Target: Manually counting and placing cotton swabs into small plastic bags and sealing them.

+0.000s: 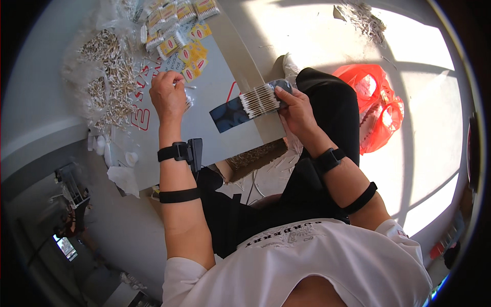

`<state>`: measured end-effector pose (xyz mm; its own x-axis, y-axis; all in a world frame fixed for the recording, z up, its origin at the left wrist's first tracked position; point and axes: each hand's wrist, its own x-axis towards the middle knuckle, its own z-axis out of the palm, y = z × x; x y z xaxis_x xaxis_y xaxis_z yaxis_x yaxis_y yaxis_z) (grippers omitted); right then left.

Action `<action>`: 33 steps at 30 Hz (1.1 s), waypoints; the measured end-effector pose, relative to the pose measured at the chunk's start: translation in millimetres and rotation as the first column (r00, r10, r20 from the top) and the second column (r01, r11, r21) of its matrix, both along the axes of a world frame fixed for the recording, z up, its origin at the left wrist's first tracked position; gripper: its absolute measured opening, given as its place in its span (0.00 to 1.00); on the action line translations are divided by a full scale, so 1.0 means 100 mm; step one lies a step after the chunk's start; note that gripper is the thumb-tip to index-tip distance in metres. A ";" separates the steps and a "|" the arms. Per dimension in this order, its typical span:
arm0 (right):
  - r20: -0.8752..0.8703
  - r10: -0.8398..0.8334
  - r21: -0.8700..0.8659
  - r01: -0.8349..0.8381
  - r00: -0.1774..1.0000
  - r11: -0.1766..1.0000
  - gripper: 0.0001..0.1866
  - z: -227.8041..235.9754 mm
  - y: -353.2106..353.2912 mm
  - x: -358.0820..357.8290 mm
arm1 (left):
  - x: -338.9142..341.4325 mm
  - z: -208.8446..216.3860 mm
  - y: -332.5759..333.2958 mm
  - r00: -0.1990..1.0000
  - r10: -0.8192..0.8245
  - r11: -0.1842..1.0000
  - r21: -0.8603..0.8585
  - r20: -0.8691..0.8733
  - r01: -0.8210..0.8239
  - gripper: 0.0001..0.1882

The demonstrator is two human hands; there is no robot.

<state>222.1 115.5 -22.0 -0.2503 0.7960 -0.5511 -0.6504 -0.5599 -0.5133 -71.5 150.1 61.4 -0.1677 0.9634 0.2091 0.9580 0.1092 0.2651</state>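
Note:
My right hand (298,113) grips the end of a dark, glossy strip (225,115), thumb on top. A row of cotton swabs (260,101) lies side by side across this strip, near my thumb. To the left, my left hand (168,97) is closed above the grey board, its fingers bent together. White-tipped cotton swabs (190,103) stick out at its right side; how many it holds is hidden. Beyond that hand lie small yellow printed cards (193,53).
A large heap of loose cotton swabs (108,77) in clear plastic lies at the left. Filled swab packs (169,20) are piled at the far side. Below the board sits an open cardboard box (258,156). Red plastic bags (376,102) and scattered white scraps (362,23) lie on the floor.

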 end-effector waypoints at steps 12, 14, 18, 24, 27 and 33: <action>0.051 0.021 -0.020 -0.020 0.998 1.000 0.06 0.01 0.02 0.00 | -0.28 -0.36 0.55 0.996 0.085 0.933 -0.353 0.036 -0.067 0.18; 0.067 0.029 -0.001 -0.029 0.997 1.000 0.06 0.00 0.01 0.01 | -0.20 -0.35 0.55 0.994 0.094 0.975 -0.196 -0.057 -0.103 0.18; 0.080 0.019 -0.017 -0.018 0.997 1.000 0.05 0.02 0.01 -0.04 | -0.29 -0.25 0.58 0.980 0.179 0.854 -0.508 0.086 -0.111 0.22; 0.127 0.008 -0.033 -0.004 0.992 0.999 0.04 -0.10 0.01 -0.03 | -0.02 -0.26 0.39 0.992 0.059 0.983 -0.165 -0.111 -0.077 0.20; 0.132 0.005 -0.035 -0.001 0.991 0.999 0.04 -0.10 0.01 -0.02 | 0.03 -0.16 0.43 0.990 0.100 0.952 -0.279 -0.101 -0.125 0.19; 0.117 0.028 -0.037 -0.024 0.993 0.999 0.04 -0.06 0.02 -0.04 | 0.01 -0.10 0.44 0.986 0.165 0.893 -0.430 0.034 -0.134 0.17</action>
